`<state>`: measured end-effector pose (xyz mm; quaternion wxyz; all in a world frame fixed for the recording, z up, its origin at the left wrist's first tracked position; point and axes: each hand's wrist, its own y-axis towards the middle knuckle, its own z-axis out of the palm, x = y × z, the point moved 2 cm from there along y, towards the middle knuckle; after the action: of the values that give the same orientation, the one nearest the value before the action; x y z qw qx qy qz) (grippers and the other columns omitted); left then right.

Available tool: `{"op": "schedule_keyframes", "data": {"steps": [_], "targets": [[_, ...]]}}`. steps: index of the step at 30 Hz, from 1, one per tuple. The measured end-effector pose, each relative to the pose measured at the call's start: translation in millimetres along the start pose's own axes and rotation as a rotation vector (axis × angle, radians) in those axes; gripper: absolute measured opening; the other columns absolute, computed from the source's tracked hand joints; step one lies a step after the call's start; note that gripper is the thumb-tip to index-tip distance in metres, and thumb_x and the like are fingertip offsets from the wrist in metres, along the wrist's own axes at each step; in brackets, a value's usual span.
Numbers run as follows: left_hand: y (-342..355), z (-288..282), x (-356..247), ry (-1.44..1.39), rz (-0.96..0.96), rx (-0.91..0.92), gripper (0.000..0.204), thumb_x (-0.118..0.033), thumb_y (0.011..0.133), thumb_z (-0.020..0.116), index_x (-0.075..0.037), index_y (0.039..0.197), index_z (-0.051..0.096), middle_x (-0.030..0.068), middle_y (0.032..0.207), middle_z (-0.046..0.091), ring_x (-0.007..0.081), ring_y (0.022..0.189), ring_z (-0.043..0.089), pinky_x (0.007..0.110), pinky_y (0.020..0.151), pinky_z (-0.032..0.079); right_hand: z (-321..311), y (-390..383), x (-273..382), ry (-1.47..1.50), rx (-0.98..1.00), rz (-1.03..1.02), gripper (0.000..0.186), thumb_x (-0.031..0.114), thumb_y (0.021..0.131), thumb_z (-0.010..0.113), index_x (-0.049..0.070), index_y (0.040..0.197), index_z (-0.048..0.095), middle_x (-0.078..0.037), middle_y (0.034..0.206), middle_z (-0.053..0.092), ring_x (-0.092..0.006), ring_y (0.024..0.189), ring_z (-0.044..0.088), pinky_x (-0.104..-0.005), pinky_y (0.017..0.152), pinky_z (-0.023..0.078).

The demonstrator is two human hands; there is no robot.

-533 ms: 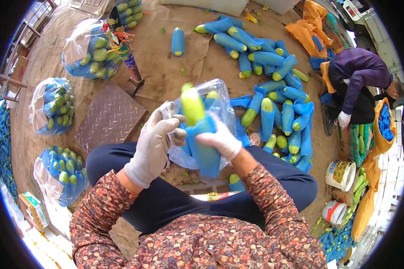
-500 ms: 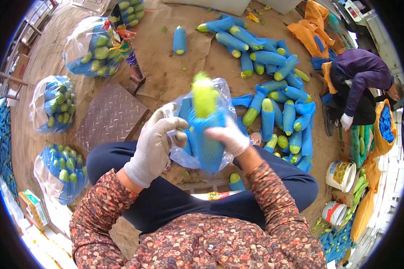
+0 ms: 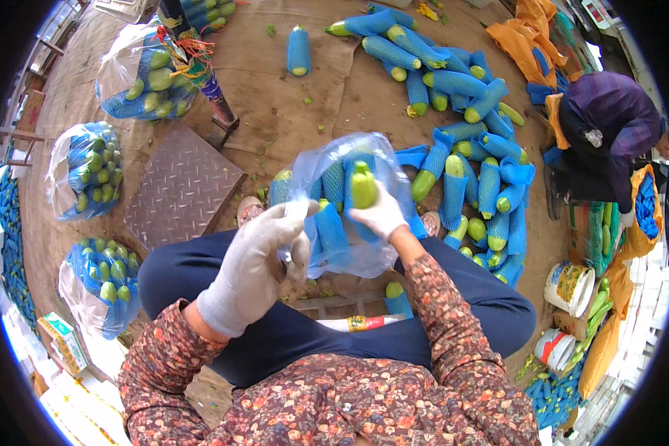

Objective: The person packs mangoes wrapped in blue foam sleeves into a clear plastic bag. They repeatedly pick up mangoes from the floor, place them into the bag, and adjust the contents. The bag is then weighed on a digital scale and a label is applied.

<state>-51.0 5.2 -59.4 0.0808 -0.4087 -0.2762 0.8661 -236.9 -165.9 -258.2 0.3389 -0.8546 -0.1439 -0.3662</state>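
A clear plastic bag stands wide-mouthed between my knees, with several zucchini in blue foam nets inside it. My gloved left hand is closed on the bag's near-left rim, its fingers curled around the film. Inside the mouth, my gloved right hand grips a green zucchini by its side, stem end up. Its lower part is hidden by the bag and the other zucchini. To the right of the bag lies a heap of netted zucchini.
Three filled bags stand along the left, near a metal floor plate and a post. One netted zucchini lies alone ahead. At the right a co-worker bends over beside orange sacks and white buckets.
My right hand has brought the zucchini from above the bag down into its mouth. The bag has opened wider. My left hand stays at its rim. The co-worker has bent lower.
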Motion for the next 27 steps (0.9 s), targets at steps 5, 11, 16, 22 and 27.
{"op": "schedule_keyframes", "data": {"steps": [5, 11, 16, 22, 27], "targets": [[-7.2, 2.7, -4.8, 0.011, -0.103, -0.022, 0.048, -0.031, 0.105, 0.048, 0.004, 0.139, 0.051, -0.0004, 0.068, 0.051, 0.0104, 0.056, 0.046, 0.026, 0.055, 0.039, -40.2, 9.9, -26.9, 0.251, -0.128, -0.129, 0.067, 0.021, 0.074, 0.087, 0.002, 0.13, 0.055, -0.01, 0.118, 0.067, -0.0208, 0.105, 0.065, -0.0358, 0.094, 0.054], [3.0, -3.3, -29.0, -0.257, 0.169, -0.061, 0.047, -0.03, 0.108, 0.045, 0.007, 0.136, 0.051, -0.0004, 0.068, 0.048, 0.0097, 0.058, 0.04, 0.025, 0.057, 0.035, 45.1, 24.0, -47.6, -0.29, 0.165, 0.347, 0.086, 0.049, 0.072, 0.083, -0.001, 0.132, 0.046, -0.027, 0.12, 0.068, -0.0379, 0.114, 0.067, -0.042, 0.098, 0.053], [1.7, 3.4, -27.0, -0.042, 0.152, -0.049, 0.048, -0.031, 0.109, 0.041, 0.007, 0.136, 0.053, 0.0005, 0.069, 0.048, 0.0092, 0.057, 0.04, 0.023, 0.054, 0.035, 66.7, 27.0, -73.8, -0.312, 0.224, 0.236, 0.107, 0.059, 0.077, 0.078, -0.012, 0.143, 0.034, -0.035, 0.125, 0.064, -0.0442, 0.119, 0.064, -0.0453, 0.103, 0.051], [4.4, 21.1, -18.8, 0.105, 0.123, -0.071, 0.052, -0.033, 0.108, 0.042, 0.009, 0.138, 0.05, -0.0018, 0.066, 0.046, 0.0071, 0.052, 0.04, 0.021, 0.051, 0.035, -51.5, 31.7, -8.6, -0.467, 0.596, -0.262, 0.078, 0.063, 0.088, 0.065, -0.003, 0.131, 0.061, -0.025, 0.13, 0.066, -0.0384, 0.123, 0.062, -0.0451, 0.104, 0.049], [15.6, 26.7, -22.2, 0.128, 0.139, -0.142, 0.058, -0.037, 0.105, 0.048, 0.012, 0.137, 0.049, -0.0006, 0.062, 0.047, 0.008, 0.049, 0.043, 0.022, 0.049, 0.037, -233.5, 74.9, -52.6, -0.027, -0.293, -0.133, 0.044, 0.039, 0.093, 0.071, 0.002, 0.118, 0.069, -0.014, 0.107, 0.074, -0.0277, 0.103, 0.071, -0.039, 0.088, 0.057]]}}
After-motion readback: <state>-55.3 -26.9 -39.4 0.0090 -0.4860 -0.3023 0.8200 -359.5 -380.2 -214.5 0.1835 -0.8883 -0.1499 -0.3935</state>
